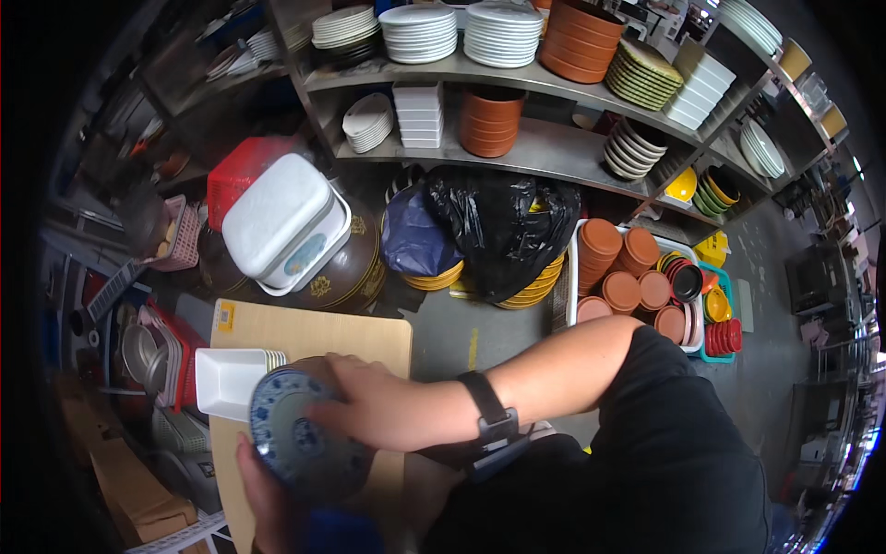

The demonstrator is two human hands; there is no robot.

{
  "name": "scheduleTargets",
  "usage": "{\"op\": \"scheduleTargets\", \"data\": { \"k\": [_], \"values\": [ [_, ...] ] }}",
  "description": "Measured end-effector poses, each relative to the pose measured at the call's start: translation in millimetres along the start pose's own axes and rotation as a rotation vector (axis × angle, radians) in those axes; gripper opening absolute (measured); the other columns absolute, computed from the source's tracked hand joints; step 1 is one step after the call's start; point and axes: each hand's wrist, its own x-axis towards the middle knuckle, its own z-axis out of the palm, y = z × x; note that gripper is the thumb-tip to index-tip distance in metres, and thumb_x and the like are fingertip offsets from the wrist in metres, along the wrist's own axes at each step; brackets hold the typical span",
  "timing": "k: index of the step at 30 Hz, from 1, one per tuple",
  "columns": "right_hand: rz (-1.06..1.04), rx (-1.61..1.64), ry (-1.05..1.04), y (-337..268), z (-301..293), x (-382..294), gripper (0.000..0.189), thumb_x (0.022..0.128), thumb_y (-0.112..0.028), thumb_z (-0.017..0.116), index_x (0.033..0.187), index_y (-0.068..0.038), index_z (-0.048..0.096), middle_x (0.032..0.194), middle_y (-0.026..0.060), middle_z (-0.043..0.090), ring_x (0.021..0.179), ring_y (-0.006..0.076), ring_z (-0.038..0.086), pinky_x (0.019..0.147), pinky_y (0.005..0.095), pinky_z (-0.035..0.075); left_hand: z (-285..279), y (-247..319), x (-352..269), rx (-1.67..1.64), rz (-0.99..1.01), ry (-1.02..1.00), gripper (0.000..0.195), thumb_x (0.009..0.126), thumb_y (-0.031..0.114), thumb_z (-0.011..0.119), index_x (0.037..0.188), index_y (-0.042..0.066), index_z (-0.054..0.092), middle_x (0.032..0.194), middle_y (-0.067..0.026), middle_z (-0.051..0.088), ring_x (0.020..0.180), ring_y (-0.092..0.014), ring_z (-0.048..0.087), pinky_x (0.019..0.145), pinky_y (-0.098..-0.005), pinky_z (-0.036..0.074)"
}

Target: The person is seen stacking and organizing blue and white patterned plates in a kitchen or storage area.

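A stack of blue-and-white patterned plates (pixel 287 405) is tilted on its side between my two hands, over a light wood-topped table (pixel 311 325). My right hand (pixel 363 401) reaches across from the right, its thumb on the face of the front plate and its fingers over the upper rim. At the lower left edge of the stack, my left hand (pixel 259 488) grips the rim; its lower part is blurred and dark. Just behind the plates, a nested stack of white rectangular dishes (pixel 225 381) lies on its side on the table.
Steel shelving (pixel 554 142) at the back holds stacked plates and orange-brown containers (pixel 491 123). Black plastic bags (pixel 498 221) cover yellow-rimmed stacks on the floor. A white crate (pixel 573 277) of terracotta-coloured pots stands right. White lidded tubs (pixel 277 208) sit beyond the table.
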Motion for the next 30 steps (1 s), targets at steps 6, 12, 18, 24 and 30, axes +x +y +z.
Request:
{"op": "scheduleTargets", "data": {
  "k": [6, 12, 18, 24, 30],
  "values": [
    [-0.255, -0.038, 0.165, 30.1, -78.2, -47.8, 0.066, 0.112, -0.034, 0.066, 0.161, 0.008, 0.052, 0.151, 0.0323, 0.068, 0.141, 0.0393, 0.068, 0.117, 0.0469, 0.056, 136.2, 18.3, -7.5, -0.096, -0.219, -0.229, 0.076, 0.123, 0.06, 0.025, 0.163, 0.003, 0.057, 0.158, -0.0168, 0.069, 0.146, -0.034, 0.065, 0.127, -0.0501, 0.049],
    [-0.176, 0.08, 0.485, 4.8, -153.4, -138.8, 0.07, 0.109, -0.038, 0.065, 0.159, 0.01, 0.053, 0.145, 0.0361, 0.072, 0.141, 0.0492, 0.069, 0.12, 0.0497, 0.054, 298.2, 1.8, -13.7, -0.032, -0.289, -0.393, 0.07, 0.126, 0.048, 0.022, 0.156, 0.0, 0.063, 0.152, -0.0171, 0.072, 0.139, -0.03, 0.069, 0.125, -0.0457, 0.051],
    [-0.02, 0.056, 0.541, -27.8, -226.5, -251.1, 0.074, 0.116, -0.031, 0.06, 0.171, 0.012, 0.035, 0.159, 0.0252, 0.062, 0.149, 0.0277, 0.058, 0.126, 0.0392, 0.047, 416.3, -44.5, -5.2, -0.039, -0.389, -0.578, 0.065, 0.125, 0.047, 0.031, 0.157, 0.0, 0.062, 0.156, -0.0176, 0.071, 0.145, -0.03, 0.067, 0.128, -0.0471, 0.049],
    [-0.111, 0.466, 0.891, 21.4, -267.7, -321.3, 0.063, 0.114, -0.031, 0.058, 0.164, 0.006, 0.051, 0.157, 0.0159, 0.066, 0.144, 0.0248, 0.063, 0.127, 0.0404, 0.046, 479.8, -116.7, 7.0, 0.022, -0.264, -0.74, 0.059, 0.124, 0.048, 0.042, 0.141, 0.001, 0.072, 0.132, -0.0116, 0.08, 0.119, -0.021, 0.075, 0.109, -0.0401, 0.058],
    [-0.064, 0.529, 1.113, 64.8, -296.4, -317.5, 0.048, 0.112, -0.035, 0.063, 0.145, 0.0, 0.067, 0.14, 0.0084, 0.074, 0.128, 0.0214, 0.071, 0.114, 0.0389, 0.056, 513.8, -121.4, 28.1, 0.2, -0.195, -0.863, 0.053, 0.125, 0.044, 0.042, 0.136, 0.002, 0.072, 0.124, -0.0083, 0.079, 0.109, -0.018, 0.074, 0.099, -0.0386, 0.061]
  ]
}}
